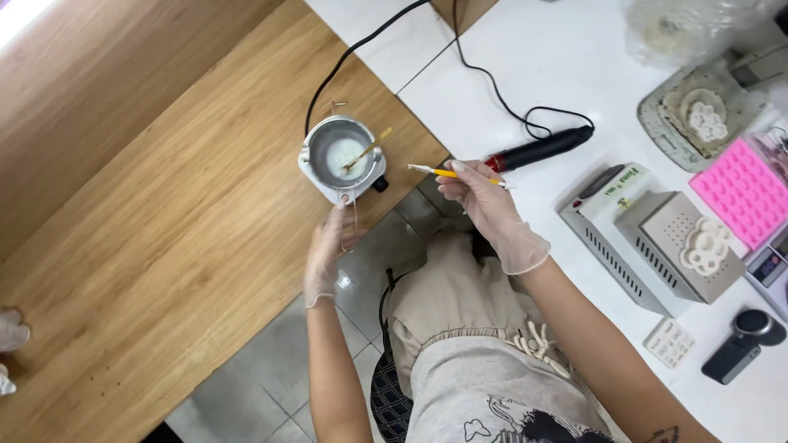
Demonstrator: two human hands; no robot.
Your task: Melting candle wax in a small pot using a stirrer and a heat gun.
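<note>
I see my right hand [484,201] pinching one yellow-handled tool [455,173]. My left hand [330,250], fingers loosely apart, touches the wire handle [355,220] of the one small pot [341,152] on one white hotplate [316,176].

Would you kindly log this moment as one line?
left hand: at pot handle | right hand: holds yellow tool | pot: on hotplate

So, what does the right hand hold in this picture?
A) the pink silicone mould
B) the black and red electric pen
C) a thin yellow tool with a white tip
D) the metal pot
C: the right hand, in a clear glove, pinches a thin yellow tool with a white tip, while the black and red electric pen lies apart on the white table.
</note>
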